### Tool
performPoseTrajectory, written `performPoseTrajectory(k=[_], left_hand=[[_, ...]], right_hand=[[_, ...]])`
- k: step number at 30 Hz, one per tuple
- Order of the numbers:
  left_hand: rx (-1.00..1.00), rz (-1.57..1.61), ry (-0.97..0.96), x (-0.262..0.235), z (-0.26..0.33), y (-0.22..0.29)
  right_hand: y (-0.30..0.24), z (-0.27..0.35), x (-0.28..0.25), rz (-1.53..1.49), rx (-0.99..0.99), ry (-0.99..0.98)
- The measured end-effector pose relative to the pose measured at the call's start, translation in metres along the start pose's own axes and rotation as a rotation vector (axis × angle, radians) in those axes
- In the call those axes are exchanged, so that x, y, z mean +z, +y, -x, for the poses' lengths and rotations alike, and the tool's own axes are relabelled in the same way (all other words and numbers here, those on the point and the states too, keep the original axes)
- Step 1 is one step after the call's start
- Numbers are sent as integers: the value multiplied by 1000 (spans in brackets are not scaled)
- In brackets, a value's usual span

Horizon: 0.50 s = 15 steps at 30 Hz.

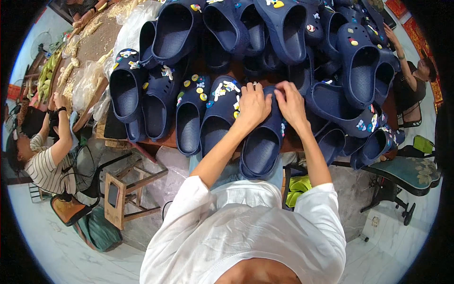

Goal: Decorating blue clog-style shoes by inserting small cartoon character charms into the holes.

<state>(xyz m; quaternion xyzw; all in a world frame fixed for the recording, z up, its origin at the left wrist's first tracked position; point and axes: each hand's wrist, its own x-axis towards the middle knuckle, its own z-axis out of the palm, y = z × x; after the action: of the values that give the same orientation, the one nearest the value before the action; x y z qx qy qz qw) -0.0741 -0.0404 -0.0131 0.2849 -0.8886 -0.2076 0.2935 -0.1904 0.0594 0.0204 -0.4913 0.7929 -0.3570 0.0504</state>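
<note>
A navy blue clog lies in front of me at the table's near edge, its heel toward my body. My left hand and my right hand bend over its toe from either side, fingers curled and thumbs close together. Both hands seem closed on the toe; their fingertips and anything small under them are hidden. Colourful charms show along the clog's right side. Just left of it, touching my left hand, lies a second clog covered with white and yellow charms.
Many more navy clogs are heaped across the table's far side and right. Left, a person in a striped shirt works beside a table of pale pieces. Another person reaches in at the right. A wooden stool holds a phone.
</note>
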Motion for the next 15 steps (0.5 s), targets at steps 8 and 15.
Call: performPoseTrajectory(k=[8, 15], left_hand=[[-122, 62, -443, -21, 11, -3], [-45, -107, -437, -6, 6, 4]], right_hand=[[26, 54, -2, 115, 295, -89], [26, 50, 4, 180, 342, -136]])
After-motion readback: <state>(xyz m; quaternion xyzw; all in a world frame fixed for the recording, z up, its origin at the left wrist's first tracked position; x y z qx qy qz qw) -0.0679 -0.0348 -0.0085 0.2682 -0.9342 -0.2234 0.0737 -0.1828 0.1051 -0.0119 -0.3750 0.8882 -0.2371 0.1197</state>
